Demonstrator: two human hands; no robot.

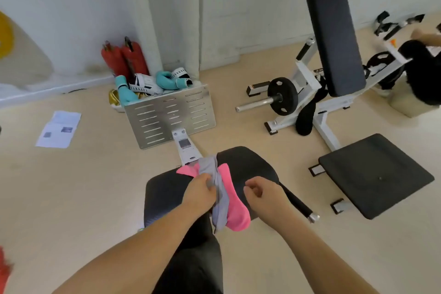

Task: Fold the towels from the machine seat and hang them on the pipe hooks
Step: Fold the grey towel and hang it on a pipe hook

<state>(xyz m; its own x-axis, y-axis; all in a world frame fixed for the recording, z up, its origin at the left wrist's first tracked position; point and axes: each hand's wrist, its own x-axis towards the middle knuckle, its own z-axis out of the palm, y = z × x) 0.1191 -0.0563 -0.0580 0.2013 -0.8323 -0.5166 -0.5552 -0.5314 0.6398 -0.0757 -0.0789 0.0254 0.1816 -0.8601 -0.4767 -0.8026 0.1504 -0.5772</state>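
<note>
A person's left hand (200, 190) pinches a crumpled grey cloth towel (218, 194) where it drapes over a bright pink cloth towel (232, 200), both lying across the black padded machine seat (248, 162). The right hand (263, 194) hovers just beside the pink towel, fingers loosely curled and grasping nothing. Two towels are in view, one grey, one pink. Beyond the seat stands a slotted silver metal footplate (171, 116); behind it sits a bin of teal and white boxing gloves (152, 85), and two red cylinders (125, 58) lean against the white wall. To the right are a white-framed weight machine with a black back pad (334, 38) and a black weight plate (282, 95).
</note>
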